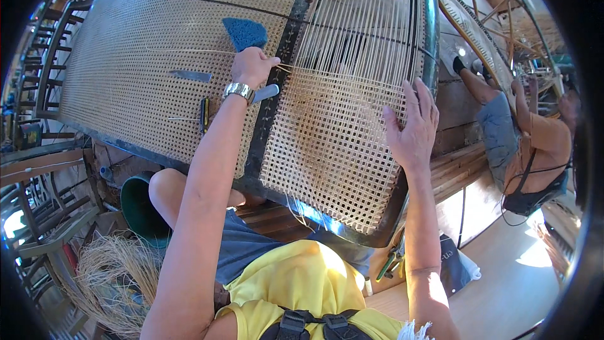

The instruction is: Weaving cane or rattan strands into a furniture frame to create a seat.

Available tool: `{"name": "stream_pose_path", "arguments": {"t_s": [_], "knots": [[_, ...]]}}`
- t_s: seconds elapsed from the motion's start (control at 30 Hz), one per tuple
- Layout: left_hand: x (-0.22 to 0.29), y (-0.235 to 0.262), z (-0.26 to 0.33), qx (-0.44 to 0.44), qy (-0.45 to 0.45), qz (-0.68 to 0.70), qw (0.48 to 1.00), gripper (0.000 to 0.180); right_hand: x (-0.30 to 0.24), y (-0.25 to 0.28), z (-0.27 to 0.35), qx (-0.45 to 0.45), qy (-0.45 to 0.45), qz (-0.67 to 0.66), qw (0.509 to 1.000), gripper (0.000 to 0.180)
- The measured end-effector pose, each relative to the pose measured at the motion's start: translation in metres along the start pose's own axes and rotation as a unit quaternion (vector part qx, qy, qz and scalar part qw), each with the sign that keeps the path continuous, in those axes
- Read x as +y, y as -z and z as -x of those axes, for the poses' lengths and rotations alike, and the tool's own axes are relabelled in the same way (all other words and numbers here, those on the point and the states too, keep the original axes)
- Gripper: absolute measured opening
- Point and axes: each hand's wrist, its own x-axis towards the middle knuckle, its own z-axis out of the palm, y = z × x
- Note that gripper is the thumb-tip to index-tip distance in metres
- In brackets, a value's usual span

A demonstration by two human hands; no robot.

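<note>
A dark-framed panel holds woven cane webbing, its far part strung only with lengthwise cane strands. At the dark middle bar, my left hand is closed, its thumb and fingers pinching a thin cane strand that runs leftward over the finished webbing. Just beyond its knuckles sits a blue sponge. Beside my left wrist lies a pale blue-grey flat tool, partly hidden. My right hand is open, fingers spread, at the right edge of the webbing near the frame.
On the finished webbing lie a blade and a yellow-and-black awl. A green bucket and a bundle of loose cane are at lower left. Green-handled pliers lie below the frame. Another person works at right.
</note>
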Motion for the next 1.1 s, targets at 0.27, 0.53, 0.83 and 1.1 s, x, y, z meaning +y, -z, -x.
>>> {"name": "stream_pose_path", "arguments": {"t_s": [0.27,0.53,0.83,1.1], "knots": [[-0.002,0.02,0.008,-0.005,0.019,-0.072,0.997,0.04,0.003,0.0,0.003,0.019,-0.038,0.022,0.999,0.056],[-0.029,0.009,0.001,0.029,0.032,0.033,0.999,0.048,0.007,-0.004,0.003,0.036,-0.036,-0.003,0.999,0.06],[-0.047,0.001,-0.011,0.086,0.049,0.033,0.995,0.047,0.004,-0.005,0.002,0.021,-0.184,-0.01,0.983,0.075],[-0.048,0.003,-0.009,0.086,0.053,0.013,0.995,0.045,0.01,-0.007,0.002,0.031,-0.179,-0.034,0.983,0.074]]}}
